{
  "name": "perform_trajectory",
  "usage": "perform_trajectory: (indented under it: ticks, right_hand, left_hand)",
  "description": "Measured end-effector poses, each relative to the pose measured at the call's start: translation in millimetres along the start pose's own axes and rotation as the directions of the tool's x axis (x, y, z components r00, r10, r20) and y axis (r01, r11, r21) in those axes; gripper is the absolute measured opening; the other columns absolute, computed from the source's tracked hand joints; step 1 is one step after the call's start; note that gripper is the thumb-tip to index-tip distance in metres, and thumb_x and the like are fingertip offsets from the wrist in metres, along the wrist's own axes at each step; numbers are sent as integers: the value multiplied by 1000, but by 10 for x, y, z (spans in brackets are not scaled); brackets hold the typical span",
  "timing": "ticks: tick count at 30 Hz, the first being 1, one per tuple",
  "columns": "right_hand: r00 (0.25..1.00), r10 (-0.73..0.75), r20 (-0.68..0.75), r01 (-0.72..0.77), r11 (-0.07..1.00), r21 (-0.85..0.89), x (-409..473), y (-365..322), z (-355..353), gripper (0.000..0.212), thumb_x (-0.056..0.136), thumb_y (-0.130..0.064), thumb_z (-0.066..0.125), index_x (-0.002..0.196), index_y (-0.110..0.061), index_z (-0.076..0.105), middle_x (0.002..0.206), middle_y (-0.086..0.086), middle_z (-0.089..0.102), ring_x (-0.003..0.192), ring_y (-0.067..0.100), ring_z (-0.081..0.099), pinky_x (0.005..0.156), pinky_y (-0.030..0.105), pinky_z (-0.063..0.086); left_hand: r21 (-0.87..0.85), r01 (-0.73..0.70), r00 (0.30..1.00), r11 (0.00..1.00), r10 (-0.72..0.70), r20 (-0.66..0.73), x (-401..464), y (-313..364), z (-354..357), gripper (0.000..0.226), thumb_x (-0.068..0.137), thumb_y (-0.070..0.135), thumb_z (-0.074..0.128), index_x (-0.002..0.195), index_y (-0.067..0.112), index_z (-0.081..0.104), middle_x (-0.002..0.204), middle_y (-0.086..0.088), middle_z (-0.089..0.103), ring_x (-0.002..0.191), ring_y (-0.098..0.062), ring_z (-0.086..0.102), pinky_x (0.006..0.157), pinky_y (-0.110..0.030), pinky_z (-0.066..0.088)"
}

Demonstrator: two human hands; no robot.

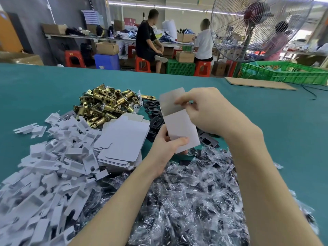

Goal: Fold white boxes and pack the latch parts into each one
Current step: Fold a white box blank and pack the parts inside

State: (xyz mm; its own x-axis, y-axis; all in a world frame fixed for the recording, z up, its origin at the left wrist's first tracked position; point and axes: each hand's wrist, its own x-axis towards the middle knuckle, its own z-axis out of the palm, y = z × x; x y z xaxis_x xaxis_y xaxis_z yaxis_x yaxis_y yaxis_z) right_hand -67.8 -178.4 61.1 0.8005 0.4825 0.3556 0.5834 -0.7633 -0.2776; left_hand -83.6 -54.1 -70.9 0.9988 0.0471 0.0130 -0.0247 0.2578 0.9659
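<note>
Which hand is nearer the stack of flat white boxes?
Left. The left hand grips the white box just right of the stack; the right hand is farther right, at the box's flap.

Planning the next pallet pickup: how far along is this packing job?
Early. No packed box shows. In hand: the left hand grips one white box while the right hand works its top flap. Left: the stack of flat boxes, brass latches, black plates, white inserts and bagged parts.
</note>
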Motion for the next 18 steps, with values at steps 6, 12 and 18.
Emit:
perform_trajectory:
  ticks: [6,12,18]
  right_hand:
    - [948,284,-142,-274,958,87,-11,514,129,16,95,-23,57,105,-29,67,100,-5,71,82,20,62,80,39,56]
    - [785,542,299,-503,840,-203,-150,881,492,39,87,-39,72,122,-25,65,117,0,67,101,22,62,91,38,56]
    - [777,602,183,-591,798,-119,-168,989,630,42,84,-33,76,121,-17,65,111,2,68,93,23,57,76,32,47]
  left_hand:
    - [-17,31,997,999,-33,-69,51,-23,-37,42,86,1,76,114,27,59,117,-7,70,98,-25,72,68,-29,60]
    - [-61,79,986,995,-87,-142,66,-10,-36,41,88,8,76,125,13,60,120,-6,68,96,-20,71,62,-23,57]
    - [-26,63,992,998,-65,-104,71,-25,-41,42,88,6,76,124,19,57,117,-4,69,90,-16,72,62,-24,57]
